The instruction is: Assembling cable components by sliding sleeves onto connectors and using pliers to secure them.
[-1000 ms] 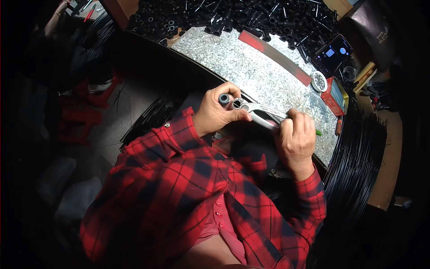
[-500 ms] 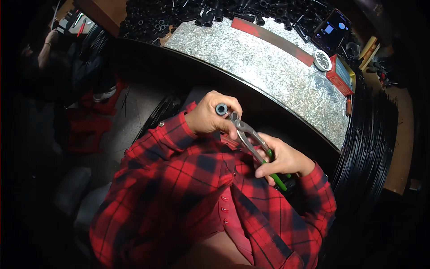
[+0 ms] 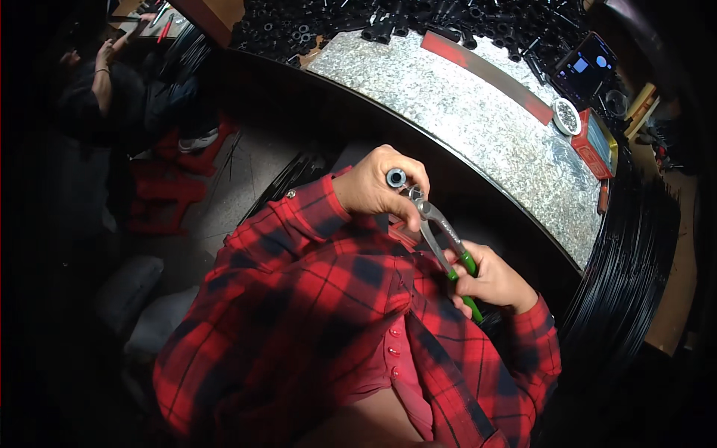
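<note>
Above my lap, my left hand (image 3: 377, 183) is closed around a dark cylindrical part whose round hollow grey end (image 3: 396, 178) pokes out by the forefinger. The rest of that part is hidden in the palm. My right hand (image 3: 499, 282) grips long-handled pliers (image 3: 449, 233) with green grips and bare metal arms. The plier jaws lie at my left thumb and fingers, right beside the round end. Whether they bite on anything cannot be made out.
A speckled metal-topped bench (image 3: 478, 127) curves ahead, bearing a red-and-grey flat bar (image 3: 485, 75), black tubular parts (image 3: 314, 30), a phone (image 3: 586, 67), a white dish (image 3: 566, 117) and a red box (image 3: 595, 145). Black rods (image 3: 627, 254) stand right. Another person (image 3: 104, 89) sits far left.
The whole view has shifted, so everything sits farther right in the picture. My right thumb has drawn back along the plier handles, showing more of the green grips. The left hand keeps its hold.
</note>
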A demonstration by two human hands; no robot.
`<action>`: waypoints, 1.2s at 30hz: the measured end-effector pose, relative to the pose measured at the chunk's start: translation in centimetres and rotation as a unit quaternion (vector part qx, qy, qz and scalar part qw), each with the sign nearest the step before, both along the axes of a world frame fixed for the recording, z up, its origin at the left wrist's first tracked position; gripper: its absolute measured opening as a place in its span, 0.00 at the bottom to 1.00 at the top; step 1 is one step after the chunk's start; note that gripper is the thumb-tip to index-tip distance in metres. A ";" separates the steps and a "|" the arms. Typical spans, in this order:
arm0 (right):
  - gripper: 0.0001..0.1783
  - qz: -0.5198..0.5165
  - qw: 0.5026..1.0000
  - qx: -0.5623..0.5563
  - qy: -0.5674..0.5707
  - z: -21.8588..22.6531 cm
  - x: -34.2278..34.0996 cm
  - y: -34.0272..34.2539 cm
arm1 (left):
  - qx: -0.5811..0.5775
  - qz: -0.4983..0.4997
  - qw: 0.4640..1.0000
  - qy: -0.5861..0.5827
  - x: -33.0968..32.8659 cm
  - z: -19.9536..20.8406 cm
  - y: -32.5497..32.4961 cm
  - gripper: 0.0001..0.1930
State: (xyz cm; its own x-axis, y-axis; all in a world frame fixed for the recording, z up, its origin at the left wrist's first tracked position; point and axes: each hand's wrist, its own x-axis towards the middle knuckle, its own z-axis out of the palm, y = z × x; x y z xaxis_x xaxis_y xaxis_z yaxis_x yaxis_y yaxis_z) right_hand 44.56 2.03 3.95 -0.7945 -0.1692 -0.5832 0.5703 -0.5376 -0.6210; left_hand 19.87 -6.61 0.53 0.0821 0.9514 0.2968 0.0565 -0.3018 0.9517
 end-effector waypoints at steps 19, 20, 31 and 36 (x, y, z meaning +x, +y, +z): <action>0.27 0.050 0.754 0.639 0.144 1.2 -1.2 0.1 | 0.013 -0.024 0.999 0.036 -0.3 0.0 0.8 0.32; 0.27 0.049 0.754 0.639 0.144 0.9 -1.2 0.1 | -0.009 -0.008 0.999 0.044 0.0 0.3 0.7 0.33; 0.31 0.047 0.798 0.574 0.178 -0.2 -1.8 0.9 | 0.008 0.057 0.998 0.021 0.4 -0.6 0.6 0.32; 0.24 0.012 0.787 0.588 0.187 -0.1 -2.0 0.7 | 0.000 0.065 0.998 0.014 0.4 -0.4 0.4 0.35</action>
State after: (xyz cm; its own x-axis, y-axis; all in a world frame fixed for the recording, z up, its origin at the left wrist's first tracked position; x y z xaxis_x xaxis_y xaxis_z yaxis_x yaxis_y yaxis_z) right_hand 42.52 2.72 3.82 -0.9528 0.2944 -0.0739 0.2302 0.5421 -0.8082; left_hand 20.29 -6.21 0.17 -0.0338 0.9546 0.2960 0.1215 -0.2901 0.9493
